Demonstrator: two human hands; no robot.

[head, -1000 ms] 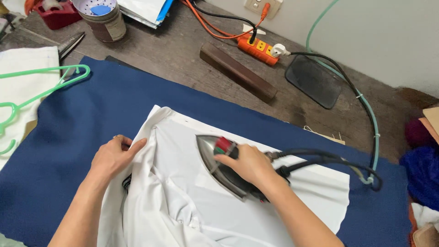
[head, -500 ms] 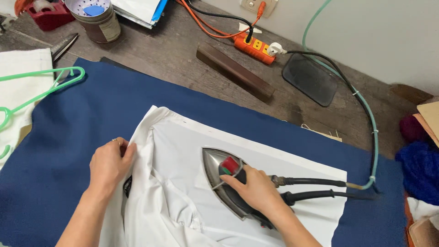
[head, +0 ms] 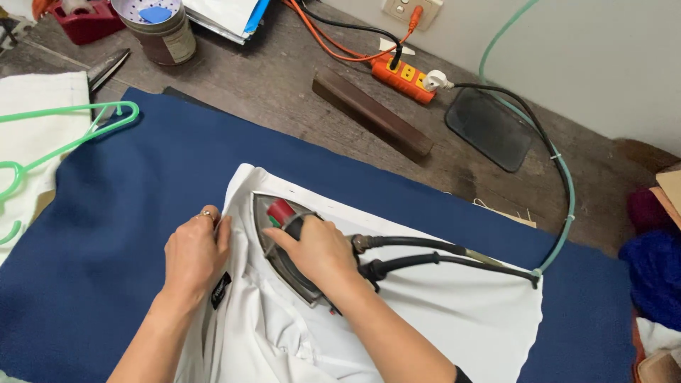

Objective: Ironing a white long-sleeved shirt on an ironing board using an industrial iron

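The right hand (head: pixel 319 248) is gripping the iron (head: pixel 287 248), fingers clenched around its handle, on the white shirt (head: pixel 440 312); the left hand (head: pixel 193 254) is lying released, pressing the shirt's edge beside it

Both forearms reach forward, bare to the lower edge of the view. The left hand (head: pixel 195 254) lies palm down, fingers pressed together and flat, a ring on one finger. Just beside it, the right hand (head: pixel 319 248) is curled closed in a grip, knuckles up, wrist straight, with a dark cuff at the elbow.
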